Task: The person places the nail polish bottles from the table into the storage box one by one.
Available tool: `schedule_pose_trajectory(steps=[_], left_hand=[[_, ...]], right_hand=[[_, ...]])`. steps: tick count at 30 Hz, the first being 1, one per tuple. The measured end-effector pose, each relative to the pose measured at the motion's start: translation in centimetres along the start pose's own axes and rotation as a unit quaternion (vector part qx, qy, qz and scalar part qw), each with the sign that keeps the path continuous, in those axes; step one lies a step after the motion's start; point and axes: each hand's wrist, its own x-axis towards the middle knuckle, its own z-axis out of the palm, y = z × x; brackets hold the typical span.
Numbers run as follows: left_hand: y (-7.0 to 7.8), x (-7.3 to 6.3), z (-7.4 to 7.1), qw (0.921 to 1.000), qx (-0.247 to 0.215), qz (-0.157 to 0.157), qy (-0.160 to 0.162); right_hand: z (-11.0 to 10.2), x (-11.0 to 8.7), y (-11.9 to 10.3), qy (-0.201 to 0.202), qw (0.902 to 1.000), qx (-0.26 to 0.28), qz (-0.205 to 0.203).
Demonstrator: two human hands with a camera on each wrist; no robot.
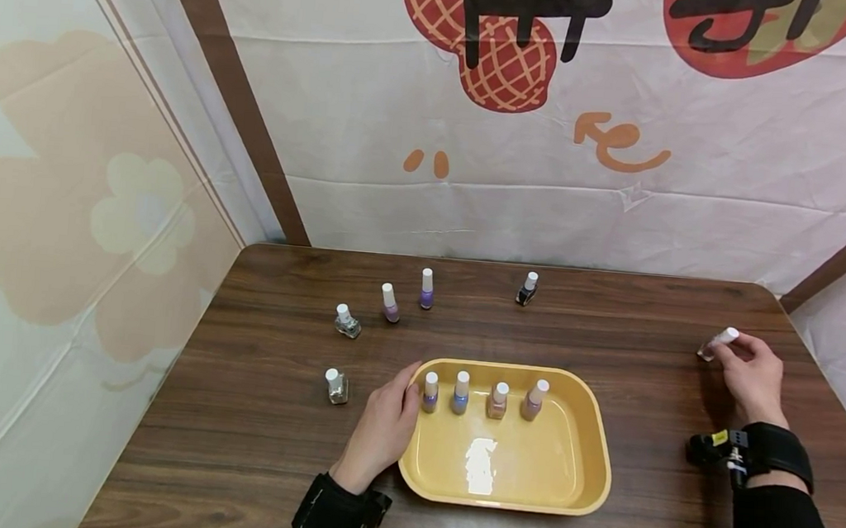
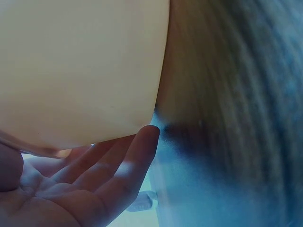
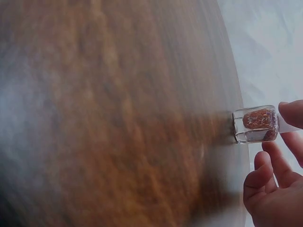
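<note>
My left hand grips the left rim of a yellow tray; in the left wrist view its fingers lie against the tray's outer wall. Several white-capped nail polish bottles stand in a row along the tray's far side, among them a blue one and a pinkish one. Far to the right, my right hand pinches the white cap of another nail polish bottle, which is clear glass with reddish glitter inside. That bottle tilts in the head view; whether its base touches the table cannot be told.
Left of and behind the tray, more nail polish bottles stand on the wooden table: two clear ones, a mauve one, a purple one and a dark one. A printed cloth hangs behind the table.
</note>
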Motion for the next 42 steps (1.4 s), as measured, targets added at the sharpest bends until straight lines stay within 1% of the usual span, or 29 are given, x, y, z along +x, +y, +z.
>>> schedule_pose_trajectory(steps=[5, 14, 19, 22, 27, 33, 38, 42], left_hand=[[0.04, 0.0, 0.0, 1.0, -0.003, 0.001, 0.0], [0.08, -0.03, -0.01, 1.0, -0.005, 0.006, 0.002], [0.08, -0.06, -0.04, 0.9999, -0.005, 0.009, 0.006], [0.08, -0.07, -0.06, 0.9999, -0.005, 0.009, 0.007], [0.1, -0.08, -0.06, 0.9999, -0.008, 0.009, 0.005], [0.07, -0.05, -0.03, 0.9999, -0.007, 0.01, 0.005], [0.05, -0.11, 0.03, 0.9999, -0.008, 0.004, 0.006], [0.06, -0.12, 0.07, 0.9998, -0.006, 0.015, 0.015]], right_hand=[[0.18, 0.15, 0.11, 0.0, 1.0, 0.006, -0.007], [0.53, 0.23, 0.21, 0.012, 0.9989, -0.045, -0.002], [0.76, 0.29, 0.3, 0.01, 0.9985, -0.055, -0.004], [0.77, 0.3, 0.42, 0.002, 0.9983, -0.058, -0.006], [0.7, 0.29, 0.51, -0.01, 0.9987, -0.049, -0.008], [0.75, 0.29, 0.48, -0.007, 0.9987, -0.051, -0.007], [0.68, 0.17, 0.42, -0.007, 0.9985, -0.053, -0.011], [0.61, 0.03, 0.27, -0.005, 0.9981, -0.059, -0.018]])
